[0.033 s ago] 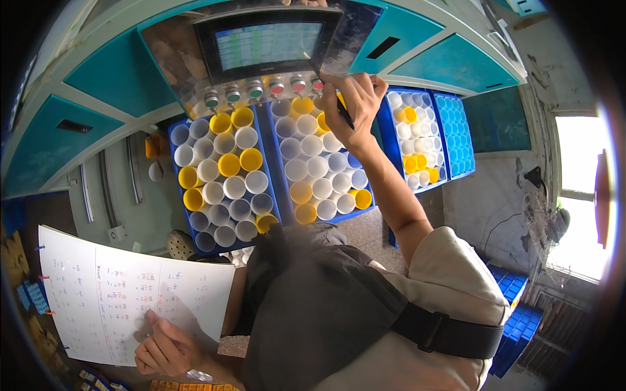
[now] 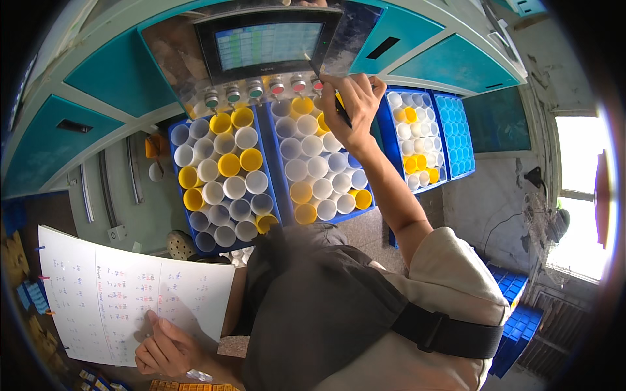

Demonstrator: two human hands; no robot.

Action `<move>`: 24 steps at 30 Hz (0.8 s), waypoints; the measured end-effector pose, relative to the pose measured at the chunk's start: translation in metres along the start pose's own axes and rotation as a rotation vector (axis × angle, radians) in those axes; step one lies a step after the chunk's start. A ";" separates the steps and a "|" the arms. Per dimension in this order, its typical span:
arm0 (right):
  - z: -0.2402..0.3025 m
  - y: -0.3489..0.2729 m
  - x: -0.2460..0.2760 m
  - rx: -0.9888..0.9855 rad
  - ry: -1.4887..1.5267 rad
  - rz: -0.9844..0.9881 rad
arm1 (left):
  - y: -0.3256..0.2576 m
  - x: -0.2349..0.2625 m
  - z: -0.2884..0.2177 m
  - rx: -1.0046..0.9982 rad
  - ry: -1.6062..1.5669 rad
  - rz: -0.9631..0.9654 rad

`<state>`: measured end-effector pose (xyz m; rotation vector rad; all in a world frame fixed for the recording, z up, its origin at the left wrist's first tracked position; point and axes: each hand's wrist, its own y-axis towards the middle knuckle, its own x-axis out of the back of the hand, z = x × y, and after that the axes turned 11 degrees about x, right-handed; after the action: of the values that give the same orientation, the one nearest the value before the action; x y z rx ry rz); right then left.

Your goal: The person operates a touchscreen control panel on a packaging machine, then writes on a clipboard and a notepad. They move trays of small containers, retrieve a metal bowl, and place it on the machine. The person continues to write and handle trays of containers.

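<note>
My right hand (image 2: 355,111) grips a slim black pen-like stick (image 2: 313,64). Its pale tip is at the lower right of a touchscreen (image 2: 268,45) in a dark frame; whether it touches the glass I cannot tell. Just left of that hand is a row of round push buttons (image 2: 276,85), some green, some red. At lower left, my left hand (image 2: 166,348) rests over the bottom edge of a white sheet (image 2: 85,306) covered in handwritten columns. Its index finger is stretched out onto the writing, while the other fingers curl loosely.
Blue crates (image 2: 276,189) of upright white and yellow tubes stand below the panel. Further right are another tube crate (image 2: 417,140) and a light-blue one (image 2: 456,137). Teal cabinet doors (image 2: 450,63) flank the screen. Blue bins (image 2: 515,339) are stacked at lower right, near a bright window (image 2: 580,189).
The stick in my right hand has tilted slightly, and its pale tip now shows in front of the screen's lower right. My left hand and the sheet have stayed put.
</note>
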<state>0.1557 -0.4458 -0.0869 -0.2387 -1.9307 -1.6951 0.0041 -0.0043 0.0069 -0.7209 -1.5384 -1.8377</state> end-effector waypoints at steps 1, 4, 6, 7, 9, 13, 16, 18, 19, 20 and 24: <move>0.001 -0.001 0.000 -0.021 -0.008 0.015 | 0.000 0.000 0.001 -0.004 0.001 0.002; 0.005 -0.002 -0.002 -0.006 0.021 0.014 | -0.001 0.000 0.001 -0.006 0.014 0.009; 0.007 0.000 -0.003 0.021 0.082 0.039 | -0.001 0.000 0.001 0.001 -0.003 0.006; 0.008 0.001 -0.004 0.024 0.081 0.038 | -0.001 0.000 0.001 0.002 -0.007 0.001; 0.011 0.006 -0.008 0.033 0.080 0.040 | 0.000 0.000 0.000 0.001 0.006 0.011; 0.017 0.017 -0.011 0.053 0.093 -0.078 | 0.000 0.003 0.000 0.010 0.020 0.040; 0.019 0.026 -0.012 0.048 0.100 -0.068 | 0.000 0.003 0.000 0.012 0.020 0.026; 0.020 0.032 -0.015 0.059 0.110 -0.091 | -0.001 0.003 -0.001 0.016 0.023 0.038; 0.020 0.034 -0.017 0.069 0.111 -0.107 | -0.001 0.003 0.000 0.020 0.026 0.042; 0.019 0.036 -0.019 0.080 0.111 -0.121 | -0.001 0.002 0.000 0.020 0.023 0.036; 0.017 0.038 -0.023 0.069 0.084 -0.116 | -0.003 0.001 0.002 0.021 0.005 0.020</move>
<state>0.1884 -0.4169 -0.0671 -0.0295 -1.9696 -1.6796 0.0017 -0.0022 0.0059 -0.7185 -1.5395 -1.8045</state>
